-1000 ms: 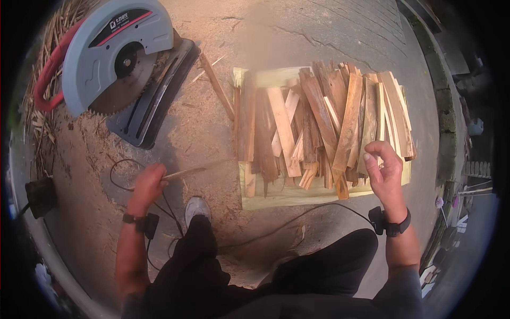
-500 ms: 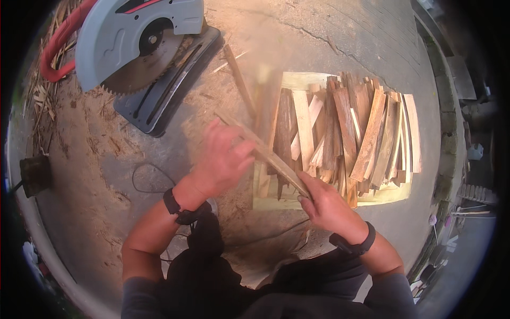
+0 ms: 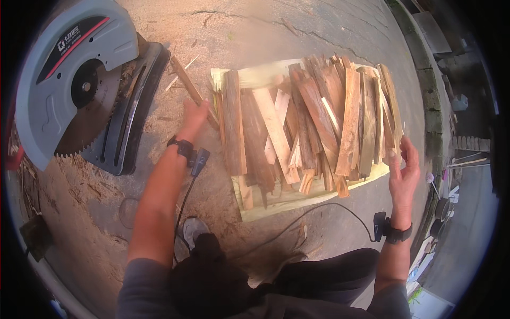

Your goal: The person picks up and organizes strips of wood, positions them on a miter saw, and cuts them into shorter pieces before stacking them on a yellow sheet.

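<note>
On a pale yellow sheet (image 3: 255,210) lies a pile of rough wooden strips (image 3: 276,141), mostly side by side. My right hand (image 3: 405,173) is at the pile's right edge, thumb and fingers apart, close to the lower end of the outermost wooden strip (image 3: 390,101). Left of the pile, my left hand (image 3: 194,118) has its fingers closed around a single narrow wooden strip (image 3: 185,78) that slants on the ground. Its fingertips are partly hidden.
A cut-off saw (image 3: 87,87) with a bare toothed blade (image 3: 93,119) stands left of my left hand. Sawdust (image 3: 212,186) and splinters cover the floor. A cable (image 3: 319,206) crosses near my legs. A low block kerb (image 3: 433,101) runs along the right.
The strip that was in my right hand now lies at the pile's right edge, and that hand has opened. My left hand has reached forward to the slanting strip. The view has shifted right.
</note>
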The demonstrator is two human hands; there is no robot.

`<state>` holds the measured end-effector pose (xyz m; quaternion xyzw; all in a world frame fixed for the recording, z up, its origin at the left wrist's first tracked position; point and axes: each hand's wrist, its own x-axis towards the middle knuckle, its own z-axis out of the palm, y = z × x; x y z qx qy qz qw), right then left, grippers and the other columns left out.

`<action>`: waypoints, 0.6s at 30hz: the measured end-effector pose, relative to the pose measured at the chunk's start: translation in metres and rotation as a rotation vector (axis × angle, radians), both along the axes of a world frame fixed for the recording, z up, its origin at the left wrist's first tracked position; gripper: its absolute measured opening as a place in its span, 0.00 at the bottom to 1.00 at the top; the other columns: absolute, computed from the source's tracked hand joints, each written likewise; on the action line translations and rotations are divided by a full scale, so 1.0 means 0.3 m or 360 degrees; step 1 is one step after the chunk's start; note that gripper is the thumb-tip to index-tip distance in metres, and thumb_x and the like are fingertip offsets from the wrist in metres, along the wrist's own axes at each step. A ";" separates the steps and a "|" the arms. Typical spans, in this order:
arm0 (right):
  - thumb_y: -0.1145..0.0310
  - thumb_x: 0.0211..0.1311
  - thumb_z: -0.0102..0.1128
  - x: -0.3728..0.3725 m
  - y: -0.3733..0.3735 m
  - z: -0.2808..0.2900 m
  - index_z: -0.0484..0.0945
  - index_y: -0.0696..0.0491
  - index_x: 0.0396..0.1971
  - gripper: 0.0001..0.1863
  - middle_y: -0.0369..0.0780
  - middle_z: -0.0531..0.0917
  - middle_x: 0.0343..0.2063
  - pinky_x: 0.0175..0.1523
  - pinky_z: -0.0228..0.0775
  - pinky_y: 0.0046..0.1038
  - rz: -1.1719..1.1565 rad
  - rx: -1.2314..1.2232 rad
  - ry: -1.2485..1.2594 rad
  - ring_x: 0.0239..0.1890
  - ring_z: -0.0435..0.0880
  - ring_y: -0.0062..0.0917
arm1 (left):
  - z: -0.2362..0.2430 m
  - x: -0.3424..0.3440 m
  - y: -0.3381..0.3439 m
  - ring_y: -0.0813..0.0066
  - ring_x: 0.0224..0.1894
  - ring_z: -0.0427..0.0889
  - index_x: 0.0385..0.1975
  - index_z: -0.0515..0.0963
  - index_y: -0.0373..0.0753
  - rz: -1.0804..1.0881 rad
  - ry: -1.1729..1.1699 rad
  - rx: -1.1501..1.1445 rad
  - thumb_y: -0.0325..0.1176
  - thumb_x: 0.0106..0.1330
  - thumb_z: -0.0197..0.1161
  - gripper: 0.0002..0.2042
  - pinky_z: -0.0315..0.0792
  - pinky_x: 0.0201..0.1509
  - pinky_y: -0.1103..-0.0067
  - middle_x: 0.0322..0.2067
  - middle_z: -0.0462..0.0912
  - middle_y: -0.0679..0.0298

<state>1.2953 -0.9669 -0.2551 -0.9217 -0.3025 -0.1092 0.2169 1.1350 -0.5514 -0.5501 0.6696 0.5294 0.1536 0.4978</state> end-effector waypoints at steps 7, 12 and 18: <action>0.68 0.55 0.61 -0.364 0.374 -0.318 0.70 0.63 0.51 0.25 0.54 0.79 0.43 0.52 0.70 0.35 0.0495 -0.0154 0.1130 0.46 0.80 0.45 | 0.062 0.023 0.036 0.47 0.49 0.77 0.51 0.61 0.23 -0.0250 0.0050 -0.0196 0.27 0.54 0.58 0.25 0.70 0.52 0.69 0.47 0.74 0.40; 0.58 0.56 0.58 -0.392 0.578 -0.346 0.65 0.64 0.55 0.32 0.58 0.77 0.44 0.53 0.69 0.39 0.0489 -0.0647 0.1359 0.47 0.77 0.51 | 0.134 -0.180 -0.108 0.63 0.55 0.72 0.59 0.59 0.32 -0.0523 -0.0601 -0.1010 0.25 0.60 0.47 0.24 0.69 0.56 0.71 0.53 0.71 0.53; 0.55 0.55 0.58 -0.431 0.618 -0.430 0.66 0.66 0.55 0.34 0.59 0.78 0.44 0.53 0.68 0.39 0.0254 -0.0560 0.1457 0.49 0.77 0.49 | 0.149 -0.233 -0.294 0.65 0.58 0.69 0.60 0.56 0.33 -0.0519 -0.0813 -0.1345 0.28 0.63 0.56 0.26 0.65 0.61 0.70 0.56 0.67 0.53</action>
